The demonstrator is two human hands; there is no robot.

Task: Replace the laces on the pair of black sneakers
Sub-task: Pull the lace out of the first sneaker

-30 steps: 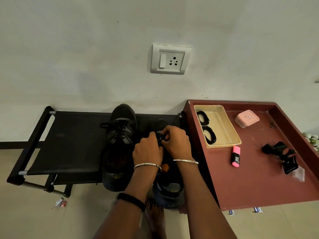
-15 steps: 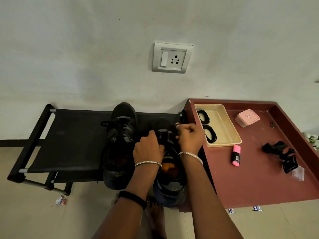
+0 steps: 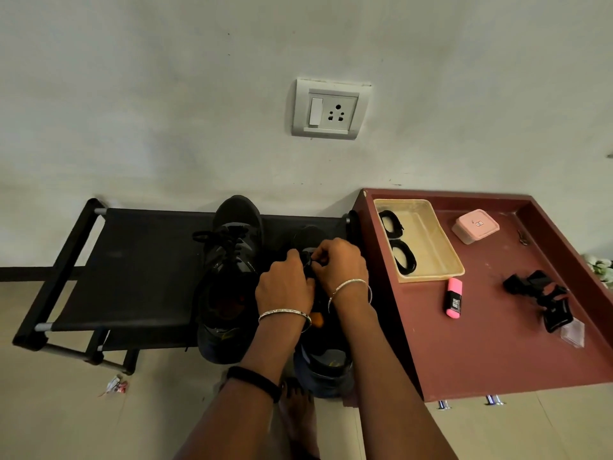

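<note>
Two black sneakers stand side by side on a black rack (image 3: 132, 270), toes toward the wall. The left sneaker (image 3: 232, 260) is laced, with its bow loose near the toe. The right sneaker (image 3: 323, 366) is mostly hidden under my hands; only its toe and heel show. My left hand (image 3: 285, 287) and my right hand (image 3: 338, 263) meet over its eyelet area, fingers curled and pinching a black lace (image 3: 308, 258). Two coiled black laces (image 3: 403, 258) lie in a beige tray (image 3: 431, 240).
A maroon table (image 3: 497, 327) stands right of the rack, holding the tray, a pink box (image 3: 475, 226), a pink highlighter (image 3: 453, 297) and black clips (image 3: 544, 297). A wall socket (image 3: 330, 109) is above. My bare foot (image 3: 297, 413) and a wrapper (image 3: 114, 386) are on the floor.
My right hand pulled out to the right half a second ago, then came back to meet my left hand over the right sneaker. The left hand stayed on the shoe.
</note>
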